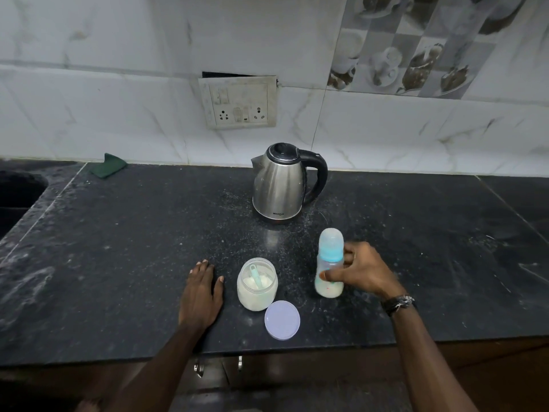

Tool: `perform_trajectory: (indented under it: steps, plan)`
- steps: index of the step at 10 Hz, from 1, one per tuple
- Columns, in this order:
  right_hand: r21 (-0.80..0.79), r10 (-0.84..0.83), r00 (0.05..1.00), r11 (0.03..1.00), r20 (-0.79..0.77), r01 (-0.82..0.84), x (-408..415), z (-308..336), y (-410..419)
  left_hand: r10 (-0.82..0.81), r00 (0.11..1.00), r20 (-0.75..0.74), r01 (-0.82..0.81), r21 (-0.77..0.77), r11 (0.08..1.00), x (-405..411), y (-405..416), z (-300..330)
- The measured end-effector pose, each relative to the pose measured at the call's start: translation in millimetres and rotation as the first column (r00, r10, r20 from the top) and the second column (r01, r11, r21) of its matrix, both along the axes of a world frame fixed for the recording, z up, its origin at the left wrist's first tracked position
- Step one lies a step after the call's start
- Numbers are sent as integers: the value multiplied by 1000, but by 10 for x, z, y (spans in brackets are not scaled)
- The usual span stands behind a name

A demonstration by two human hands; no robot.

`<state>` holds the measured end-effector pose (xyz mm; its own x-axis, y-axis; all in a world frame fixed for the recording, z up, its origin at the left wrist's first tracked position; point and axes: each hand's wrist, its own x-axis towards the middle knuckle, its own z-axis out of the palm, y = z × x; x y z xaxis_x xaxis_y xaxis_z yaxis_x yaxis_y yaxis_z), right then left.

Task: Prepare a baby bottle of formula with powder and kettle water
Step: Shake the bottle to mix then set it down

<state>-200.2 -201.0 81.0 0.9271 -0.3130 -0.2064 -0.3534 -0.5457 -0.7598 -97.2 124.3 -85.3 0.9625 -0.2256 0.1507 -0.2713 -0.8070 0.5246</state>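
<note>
Right hand [361,270] grips the baby bottle [329,264] around its lower body, thumb in front, fingers wrapped behind; bottle upright on the counter [133,248], cap on, whitish liquid in the bottom part. Left hand [202,295] lies flat on the counter, fingers straight, holding nothing.

Step in hand, as judged: bottle is filled and capped, so either setting down or lifting to mix. Keep the hold low and firm, bottle vertical, and check the collar is tight before any shaking.

Just left of the grip: open powder jar [257,288] with scoop [256,276] inside, easily knocked. Its lid [282,320] lies nearer the counter edge. Kettle [282,184] stands beyond the grip. Open room lies to the right of the grip; front edge is near.
</note>
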Motion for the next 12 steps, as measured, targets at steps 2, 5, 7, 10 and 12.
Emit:
perform_trajectory:
  steps: [2,5,7,10,12]
  plan:
    - [-33,-63,997,998,-52,61,2,-15,36,6,1000,-1,-6,4,1000,-8,-2,-11]
    - [-72,-49,999,996,-17,48,-9,-50,73,1,1000,4,-1,8,1000,2,-1,6]
    - [-93,-100,995,991,-17,98,-7,-16,69,2,1000,0,-2,12,1000,5,5,-1]
    - [-99,-113,994,989,1,113,-21,-99,83,2,1000,4,-2,22,1000,6,-4,7]
    - [-115,-100,994,989,-51,94,-33,-43,73,9,1000,4,-9,16,1000,9,-9,9]
